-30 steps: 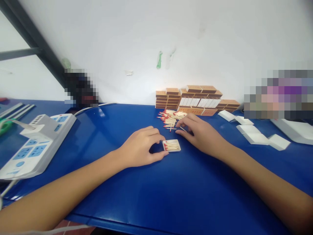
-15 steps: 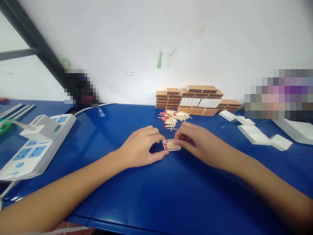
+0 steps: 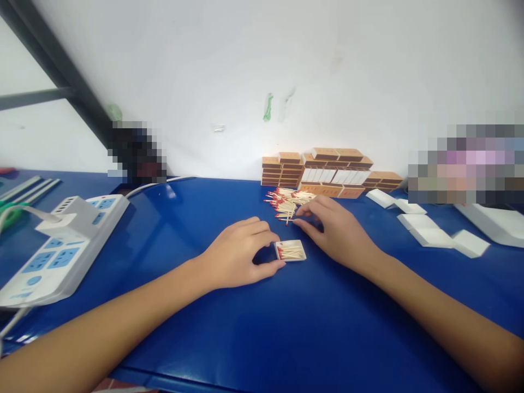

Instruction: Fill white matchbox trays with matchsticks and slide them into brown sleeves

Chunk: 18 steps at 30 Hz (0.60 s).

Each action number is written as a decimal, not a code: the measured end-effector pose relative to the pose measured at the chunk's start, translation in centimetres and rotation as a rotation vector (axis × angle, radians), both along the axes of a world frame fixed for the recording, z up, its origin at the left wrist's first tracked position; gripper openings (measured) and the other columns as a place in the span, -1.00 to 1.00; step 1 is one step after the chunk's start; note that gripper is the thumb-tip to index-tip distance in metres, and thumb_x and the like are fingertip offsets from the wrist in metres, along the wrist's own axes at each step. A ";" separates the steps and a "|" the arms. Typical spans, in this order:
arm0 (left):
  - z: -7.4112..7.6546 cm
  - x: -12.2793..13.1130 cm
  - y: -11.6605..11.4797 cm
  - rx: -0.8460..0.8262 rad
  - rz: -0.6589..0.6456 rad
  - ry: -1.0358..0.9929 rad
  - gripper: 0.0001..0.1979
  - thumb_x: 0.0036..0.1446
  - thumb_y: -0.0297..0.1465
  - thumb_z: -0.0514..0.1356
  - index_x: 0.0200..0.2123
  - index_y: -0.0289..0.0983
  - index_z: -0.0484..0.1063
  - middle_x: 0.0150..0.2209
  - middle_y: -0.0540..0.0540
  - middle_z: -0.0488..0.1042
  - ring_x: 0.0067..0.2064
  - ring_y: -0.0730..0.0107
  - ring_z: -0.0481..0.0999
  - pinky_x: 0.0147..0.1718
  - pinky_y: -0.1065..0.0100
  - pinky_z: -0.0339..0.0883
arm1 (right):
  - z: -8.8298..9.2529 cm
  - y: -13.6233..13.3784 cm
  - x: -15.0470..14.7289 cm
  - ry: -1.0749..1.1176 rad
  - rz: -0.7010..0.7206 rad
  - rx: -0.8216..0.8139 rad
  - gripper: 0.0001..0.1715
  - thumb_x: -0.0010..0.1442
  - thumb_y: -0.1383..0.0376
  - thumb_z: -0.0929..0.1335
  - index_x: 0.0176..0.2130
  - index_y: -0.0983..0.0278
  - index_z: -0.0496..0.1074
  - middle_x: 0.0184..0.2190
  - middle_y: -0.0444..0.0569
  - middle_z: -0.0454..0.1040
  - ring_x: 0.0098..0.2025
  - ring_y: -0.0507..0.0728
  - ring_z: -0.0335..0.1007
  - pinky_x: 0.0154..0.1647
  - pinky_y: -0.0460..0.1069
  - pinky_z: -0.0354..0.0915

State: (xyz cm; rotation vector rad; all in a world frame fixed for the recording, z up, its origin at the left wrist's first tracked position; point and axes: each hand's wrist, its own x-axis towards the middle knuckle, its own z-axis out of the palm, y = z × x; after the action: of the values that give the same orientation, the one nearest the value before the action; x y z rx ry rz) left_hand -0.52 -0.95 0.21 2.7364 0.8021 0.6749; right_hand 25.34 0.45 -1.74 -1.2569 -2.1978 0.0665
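A small white matchbox tray [image 3: 302, 250] lies on the blue table, partly filled with red-tipped matches. My left hand [image 3: 241, 254] is closed on its left end, thumb at the near edge and fingers at the far one. Beyond the tray is a loose heap of matches [image 3: 286, 202], heads mostly pointing left. At the heap's near right side is my right hand [image 3: 333, 229], thumb and forefinger apart, fingertips by the nearest matches. Nothing shows held between them.
Brown matchboxes [image 3: 282, 172] stand stacked against the white wall, some with white tray sides showing. White empty trays [image 3: 429, 232] lie in a zigzag on the right. On the left is a white power strip [image 3: 65, 245] with a plugged-in adapter and cables.
My right hand has moved from over the tray forward to the match heap, and its fingers have parted. My left hand stays on the tray. The view has tilted slightly.
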 end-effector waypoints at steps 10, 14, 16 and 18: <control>0.0 -0.1 0.1 0.006 0.022 -0.005 -0.71 0.27 -0.22 0.31 -0.04 -0.28 0.56 -0.25 -0.10 0.54 -0.19 0.25 0.48 -0.17 0.23 0.40 | -0.3 0.4 0.8 -0.008 -0.093 -0.123 -0.79 0.37 0.20 0.35 -0.33 0.20 0.41 -0.33 -0.01 0.44 -0.29 0.19 0.39 -0.32 0.07 0.29; 0.0 -0.1 0.1 0.008 0.026 -0.003 -0.72 0.27 -0.23 0.31 -0.04 -0.27 0.56 -0.26 -0.09 0.54 -0.19 0.26 0.49 -0.17 0.24 0.40 | -0.4 0.4 0.5 0.011 -0.092 -0.078 -0.82 0.38 0.18 0.34 -0.26 0.20 0.42 -0.29 0.01 0.46 -0.28 0.20 0.40 -0.30 0.08 0.31; -0.1 -0.1 0.2 0.010 0.024 -0.003 -0.71 0.27 -0.22 0.31 -0.05 -0.27 0.56 -0.26 -0.09 0.54 -0.20 0.26 0.49 -0.17 0.24 0.40 | -0.6 0.5 0.4 0.028 -0.106 -0.052 -0.83 0.37 0.16 0.35 -0.22 0.20 0.42 -0.28 0.01 0.46 -0.27 0.21 0.40 -0.29 0.08 0.31; -0.1 -0.1 0.2 0.010 0.025 -0.004 -0.71 0.27 -0.22 0.31 -0.05 -0.27 0.56 -0.26 -0.10 0.54 -0.19 0.25 0.49 -0.16 0.23 0.40 | -0.7 0.7 0.3 0.035 -0.115 -0.064 -0.82 0.37 0.18 0.34 -0.27 0.19 0.42 -0.31 0.00 0.46 -0.28 0.20 0.39 -0.30 0.07 0.29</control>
State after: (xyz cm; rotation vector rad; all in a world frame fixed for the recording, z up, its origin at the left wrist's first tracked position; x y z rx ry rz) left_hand -0.61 -0.77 0.08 2.7368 0.8358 0.6915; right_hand 25.62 1.13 -2.46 -1.4049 -2.1046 0.1130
